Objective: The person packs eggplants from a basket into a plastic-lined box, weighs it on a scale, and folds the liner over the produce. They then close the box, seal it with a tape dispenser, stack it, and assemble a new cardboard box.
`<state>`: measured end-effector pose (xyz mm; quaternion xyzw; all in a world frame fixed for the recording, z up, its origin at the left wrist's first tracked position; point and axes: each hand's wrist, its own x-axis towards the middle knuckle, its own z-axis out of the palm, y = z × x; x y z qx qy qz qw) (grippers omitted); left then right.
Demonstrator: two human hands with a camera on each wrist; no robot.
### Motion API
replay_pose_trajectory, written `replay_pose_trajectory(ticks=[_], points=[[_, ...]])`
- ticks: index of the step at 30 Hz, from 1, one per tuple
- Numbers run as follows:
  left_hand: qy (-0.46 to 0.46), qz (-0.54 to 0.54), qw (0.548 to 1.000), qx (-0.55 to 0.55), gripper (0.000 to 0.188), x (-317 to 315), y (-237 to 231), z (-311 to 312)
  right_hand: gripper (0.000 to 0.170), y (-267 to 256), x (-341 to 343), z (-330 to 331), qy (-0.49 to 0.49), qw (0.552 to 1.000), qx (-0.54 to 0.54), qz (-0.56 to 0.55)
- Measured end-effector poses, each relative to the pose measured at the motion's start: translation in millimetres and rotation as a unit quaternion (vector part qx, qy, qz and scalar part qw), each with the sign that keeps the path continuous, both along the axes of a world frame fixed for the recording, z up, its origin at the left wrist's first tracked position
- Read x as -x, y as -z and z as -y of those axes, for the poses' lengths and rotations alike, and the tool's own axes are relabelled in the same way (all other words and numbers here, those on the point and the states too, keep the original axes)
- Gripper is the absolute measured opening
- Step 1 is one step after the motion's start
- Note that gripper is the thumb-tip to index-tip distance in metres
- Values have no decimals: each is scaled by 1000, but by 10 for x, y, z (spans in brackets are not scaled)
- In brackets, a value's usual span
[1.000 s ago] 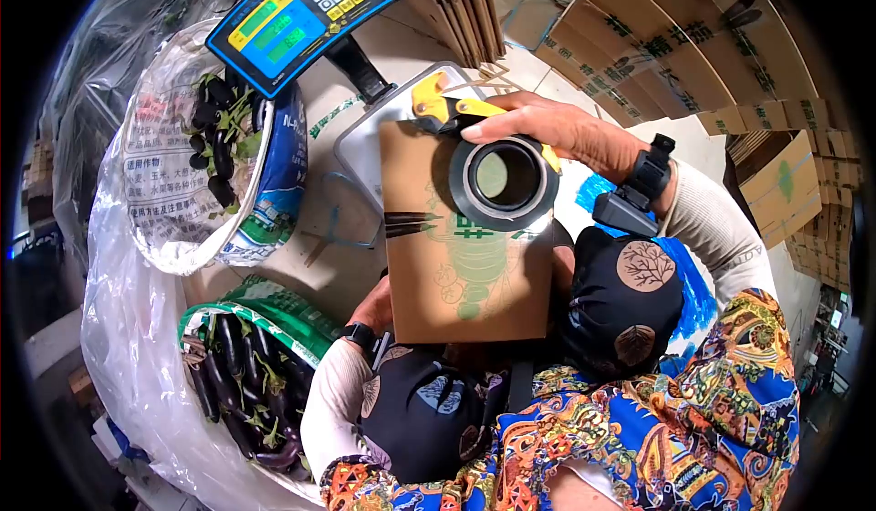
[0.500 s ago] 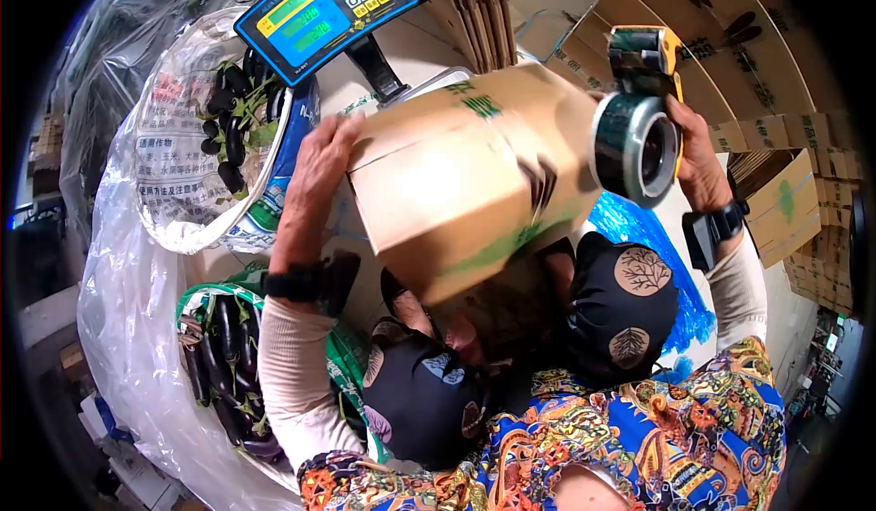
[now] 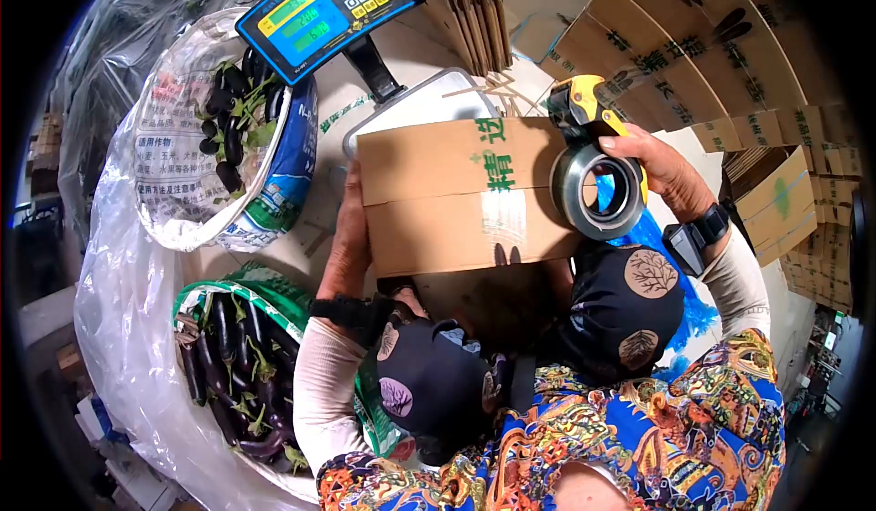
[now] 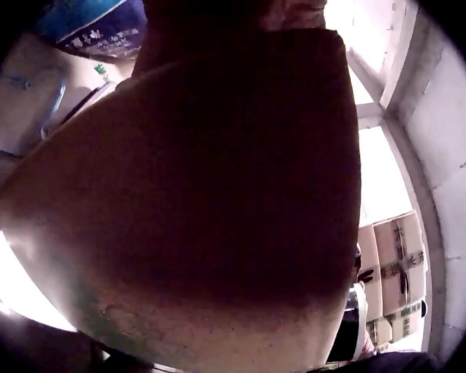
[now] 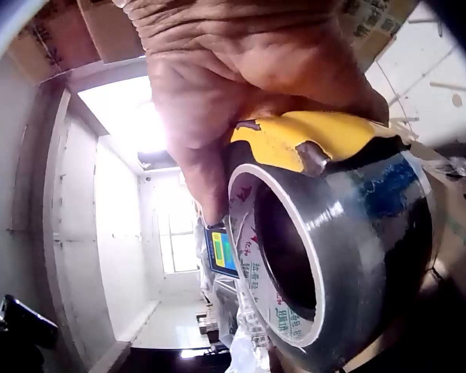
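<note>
In the head view a closed cardboard box [image 3: 438, 196] with green print lies across the lap. The left hand [image 3: 349, 237] rests flat along its left end; in the left wrist view the box side [image 4: 233, 194] fills most of the picture. At the box's right end the right hand [image 3: 671, 173] grips a yellow tape dispenser [image 3: 589, 100] carrying a large tape roll [image 3: 598, 192]. Up close in the right wrist view, the right hand [image 5: 248, 70] is curled over the yellow handle [image 5: 311, 136], above the roll [image 5: 349, 256].
Beyond the box stand a scale plate [image 3: 438, 100] and its display [image 3: 319, 18]. Eggplants fill a green-rimmed bag [image 3: 242, 374] and lie in a white basket [image 3: 205, 228] at left. Flattened boxes [image 3: 470, 18] stand behind, cartons [image 3: 703, 55] at right.
The box has turned from upright through a tilt to lying level, printed seam up. The left hand came up from below to its left end; the dispenser moved right, then lower beside the box.
</note>
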<state>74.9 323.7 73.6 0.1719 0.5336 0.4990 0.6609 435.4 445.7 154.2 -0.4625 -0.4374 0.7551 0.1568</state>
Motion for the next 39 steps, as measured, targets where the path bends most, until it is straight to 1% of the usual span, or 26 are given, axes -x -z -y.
replay_pose_trajectory(ticks=[2,3,4,5,6,7,8,9,10,11,12,13,14,15,17,18,20,23,24,27,30,33,35,39], points=[[24,-121,991,-60,59,-94,59,-90,48,-120,-45,17,-6,997,-57,47],[37,-179,979,-89,57,-149,129,-137,50,-260,-13,59,-5,993,-87,74],[58,-170,979,-100,50,-90,321,-251,52,-329,-22,63,-40,985,-135,98],[28,-280,950,-136,50,-29,480,-275,53,-412,-16,45,-76,972,-186,121],[-6,-385,907,-169,50,-21,434,-283,56,-558,75,134,-73,957,-237,149],[-41,-485,851,-196,50,-45,291,-288,57,-614,125,145,-106,924,-323,176],[-87,-504,820,-257,54,-92,109,-291,60,-684,186,182,-111,902,-369,194],[-51,-451,849,-269,61,-149,-187,-280,62,-721,261,206,-116,879,-413,209],[-16,-398,874,-277,67,-198,-495,-242,66,-746,353,213,-120,870,-432,207],[16,-345,894,-284,73,-242,-696,-204,68,-756,448,246,-117,851,-470,206],[36,-236,935,-262,76,-285,-785,-201,69,-752,536,235,-127,845,-484,189],[56,-123,962,-237,79,-328,-854,-209,69,-737,617,220,-137,839,-498,172],[77,-8,975,-210,82,-362,-924,-216,70,-729,688,198,-154,824,-520,162],[84,-24,977,-196,91,-408,-982,-217,71,-733,731,179,-169,818,-519,180],[98,-2,974,-204,79,-415,-1068,-217,70,-716,838,186,-184,771,-583,178],[119,-49,971,-203,71,-424,-1119,-211,71,-680,869,177,-185,759,-602,169],[161,-140,956,-199,56,-408,-1200,-211,72,-674,928,191,-196,754,-600,184],[115,-69,972,-195,37,-358,-989,-187,72,-646,974,200,-209,758,-587,193],[67,-31,978,-194,26,-402,-950,-181,72,-646,984,208,-215,757,-585,194],[74,-51,976,-197,26,-360,-935,-178,71,-631,1006,211,-221,749,-594,194],[58,1,986,-159,25,-323,-868,-175,71,-601,1033,204,-220,738,-605,200],[35,-43,982,-181,23,-337,-774,-183,73,-602,1066,234,-236,738,-601,195],[33,-37,982,-180,22,-339,-747,-177,74,-582,1084,241,-245,739,-597,191],[3,-58,975,-215,20,-339,-652,-170,75,-569,1147,265,-259,720,-604,222]])
